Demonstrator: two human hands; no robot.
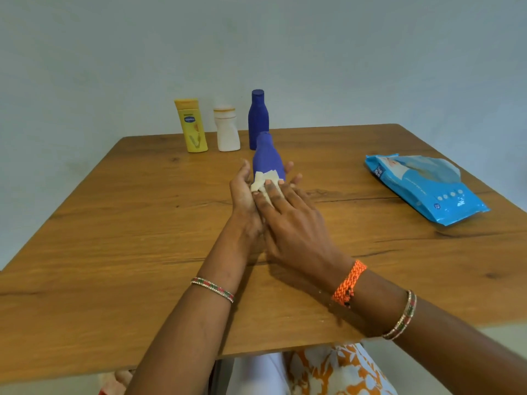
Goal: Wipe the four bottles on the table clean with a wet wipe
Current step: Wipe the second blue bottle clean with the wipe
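Pale wall behind a wooden table (114,223). At centre frame the left hand (242,192) cradles a tilted blue bottle (268,161), fingers curled round it; the right hand (288,212) presses a white wipe (263,181) onto it with straight fingers. Upper centre stand a yellow bottle (193,126) with a blue label, writing too small to read, a white bottle (227,131) and a second blue one (258,115). A blue wipe pack (425,186) lies at right.

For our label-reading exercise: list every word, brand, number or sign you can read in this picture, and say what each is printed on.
"Vaseline": blue oval logo on the yellow plastic lotion bottle; small, partly blurred.
"me me": white lettering, turned sideways, on the blue plastic wet-wipe pack; uncertain. Its other print and row of white dots are too blurred to read.
White plastic bottle, standing dark blue bottle, held blue bottle: no text visible.
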